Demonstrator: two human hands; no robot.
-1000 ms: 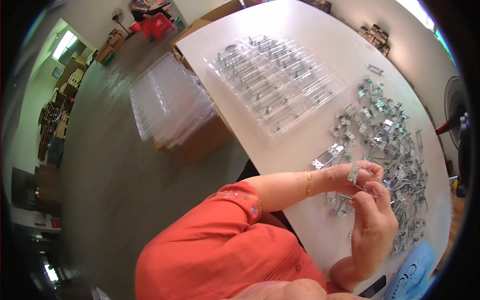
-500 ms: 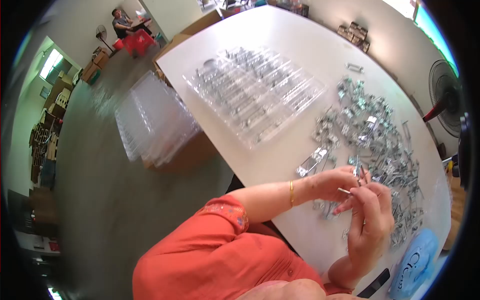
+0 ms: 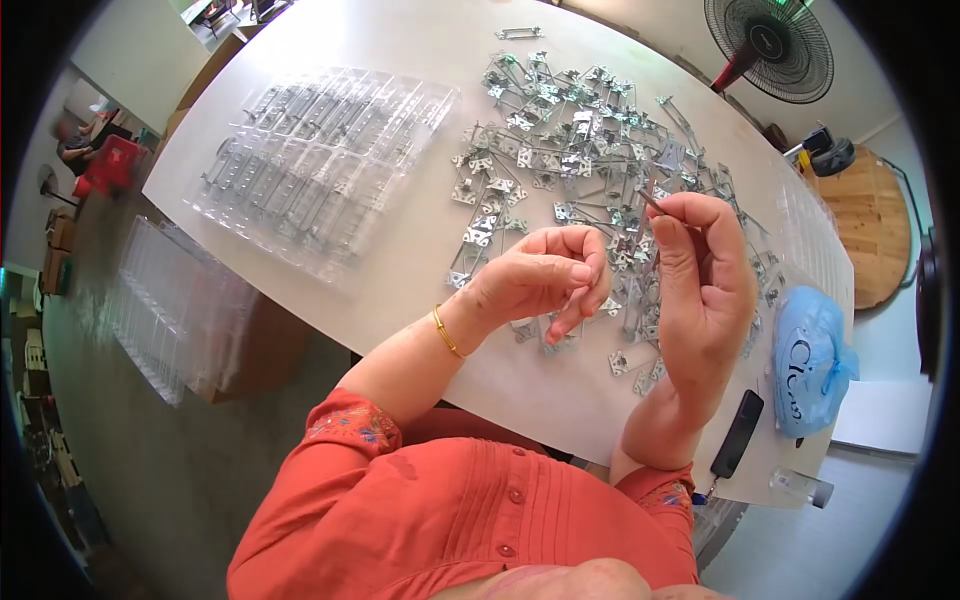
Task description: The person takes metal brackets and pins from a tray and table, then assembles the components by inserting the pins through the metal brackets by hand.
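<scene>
Over the near side of a loose pile of metal brackets (image 3: 585, 140) with thin rods, my left hand (image 3: 545, 280) is closed, thumb against curled fingers. Whether anything small is inside it cannot be made out. My right hand (image 3: 705, 285) is raised to the right of it, pinching a thin, dark metal rod (image 3: 651, 200) between thumb and forefinger. The two hands are apart. Left of the pile lies a clear plastic tray (image 3: 335, 270) with rows of narrow compartments, many holding similar metal pieces.
Stacked clear trays (image 3: 175, 300) stand on a cardboard box (image 3: 255, 350) beside the table. At right are a blue plastic bag (image 3: 808, 365), a black phone (image 3: 737, 434) and a clear bottle (image 3: 800, 487). A fan (image 3: 768, 45) stands beyond the table, and a person sits far left.
My hands, close together before around a metal piece, have separated; the right is now higher with the rod. The view has swung to the right.
</scene>
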